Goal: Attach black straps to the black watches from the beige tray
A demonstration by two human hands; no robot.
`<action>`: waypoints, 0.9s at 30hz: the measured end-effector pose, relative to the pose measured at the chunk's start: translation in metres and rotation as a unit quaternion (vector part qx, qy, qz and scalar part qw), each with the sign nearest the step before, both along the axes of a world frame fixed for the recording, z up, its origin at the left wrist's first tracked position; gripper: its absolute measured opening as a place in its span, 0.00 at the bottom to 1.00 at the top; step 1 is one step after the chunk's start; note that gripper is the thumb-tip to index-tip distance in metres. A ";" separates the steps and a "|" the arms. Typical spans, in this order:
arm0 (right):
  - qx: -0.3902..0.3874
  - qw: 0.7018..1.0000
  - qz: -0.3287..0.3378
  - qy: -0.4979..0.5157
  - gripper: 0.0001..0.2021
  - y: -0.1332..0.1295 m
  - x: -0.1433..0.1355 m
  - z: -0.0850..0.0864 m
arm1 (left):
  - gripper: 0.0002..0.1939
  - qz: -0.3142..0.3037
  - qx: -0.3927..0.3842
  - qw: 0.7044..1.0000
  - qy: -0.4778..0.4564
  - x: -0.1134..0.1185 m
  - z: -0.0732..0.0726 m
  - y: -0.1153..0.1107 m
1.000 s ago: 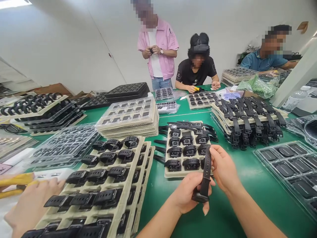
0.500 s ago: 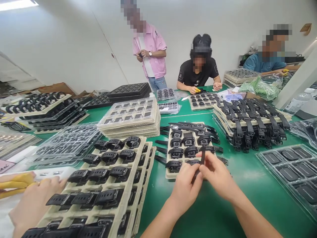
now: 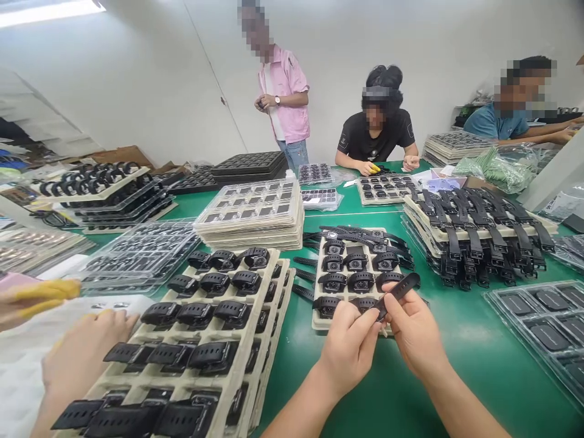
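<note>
Between my two hands is a black watch strap (image 3: 402, 288), its free end pointing up and to the right. My right hand (image 3: 410, 322) pinches it along its length with thumb and fingers. My left hand (image 3: 349, 344) is closed on its lower end, where the fingers hide whatever the strap joins. Just beyond my hands lies a cream tray (image 3: 316, 325) of black smartwatches, backs up, with straps hanging over its sides. To my left stands a stack of cream trays (image 3: 262, 316) filled with watches whose straps are curled over.
A co-worker's hand (image 3: 86, 359) and a yellow-gloved hand (image 3: 43, 295) are at the far left. Stacked trays of straps (image 3: 474, 225) stand right, above a clear tray of black squares (image 3: 542, 322). Behind are lidded trays (image 3: 249, 210) and several people.
The strap has tipped from nearly upright to slanting right, and my right hand has turned with it. The whole view has shifted slightly. At far left, the gloved hand has risen off the other hand.
</note>
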State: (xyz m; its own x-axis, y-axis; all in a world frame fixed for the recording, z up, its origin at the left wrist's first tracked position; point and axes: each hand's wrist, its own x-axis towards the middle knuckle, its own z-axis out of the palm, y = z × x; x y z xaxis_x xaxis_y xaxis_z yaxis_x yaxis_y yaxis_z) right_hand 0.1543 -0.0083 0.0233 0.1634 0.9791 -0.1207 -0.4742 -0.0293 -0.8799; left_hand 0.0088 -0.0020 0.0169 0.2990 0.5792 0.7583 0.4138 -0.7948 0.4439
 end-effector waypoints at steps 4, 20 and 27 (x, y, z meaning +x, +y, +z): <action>0.062 0.994 0.044 -0.076 0.19 -0.003 0.002 -0.005 | 0.12 0.028 0.005 0.999 -0.017 0.000 0.000 0.000; 0.141 0.922 0.130 -0.335 0.27 -0.014 -0.003 -0.003 | 0.23 -0.040 -0.397 0.809 -0.431 0.003 0.007 -0.001; 0.147 0.899 0.121 -0.394 0.22 -0.017 -0.004 0.006 | 0.23 -0.106 -0.448 0.735 -0.498 0.003 0.020 0.001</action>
State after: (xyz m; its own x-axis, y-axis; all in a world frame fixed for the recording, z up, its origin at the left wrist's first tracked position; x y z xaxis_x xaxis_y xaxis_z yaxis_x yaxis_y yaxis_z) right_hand 0.1500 -0.0250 0.0289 -0.1377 0.9683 0.2086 0.2893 0.2407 -0.9265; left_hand 0.0116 -0.0011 0.0369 0.0091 0.9999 0.0047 -0.5610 0.0013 0.8278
